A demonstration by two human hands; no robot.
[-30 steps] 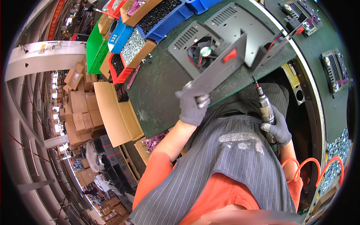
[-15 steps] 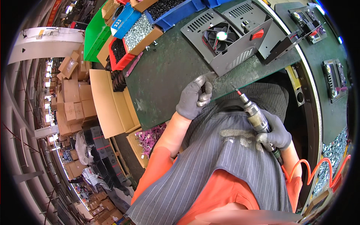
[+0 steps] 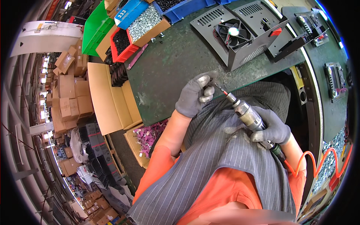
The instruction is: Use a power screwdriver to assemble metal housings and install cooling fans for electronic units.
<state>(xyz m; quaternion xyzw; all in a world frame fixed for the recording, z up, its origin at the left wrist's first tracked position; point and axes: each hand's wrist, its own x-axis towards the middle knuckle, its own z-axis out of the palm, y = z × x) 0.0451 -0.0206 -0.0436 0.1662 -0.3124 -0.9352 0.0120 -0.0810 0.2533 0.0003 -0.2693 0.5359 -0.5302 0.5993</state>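
Note:
My right hand [image 3: 273, 129], in a grey glove, is wrapped round an air screwdriver [image 3: 247, 115]. The tool's bit [image 3: 220, 89] points up and left, its tip close to the fingers of my left hand [image 3: 193, 96]. That hand, also gloved, is closed with thumb and fingertips together above the near edge of the table. Whatever it may pinch is too small to make out. Beyond my hands, a dark grey metal case [image 3: 210, 32] lies on the table, with a black fan [image 3: 233, 33] set in it and a red switch [image 3: 276, 32] on its upright panel.
At the back left stand a red bin of black screws [image 3: 129, 52], a carton of silver screws [image 3: 161, 28], a blue bin [image 3: 187, 13] and a green crate [image 3: 98, 30]. An orange coiled hose [image 3: 308, 153] runs from the tool. Small assemblies [image 3: 335, 81] lie on the bench at right.
The screwdriver has moved left and slightly up, bringing its bit beside my left fingertips. My left hand stays closed in nearly the same place. The view has shifted slightly.

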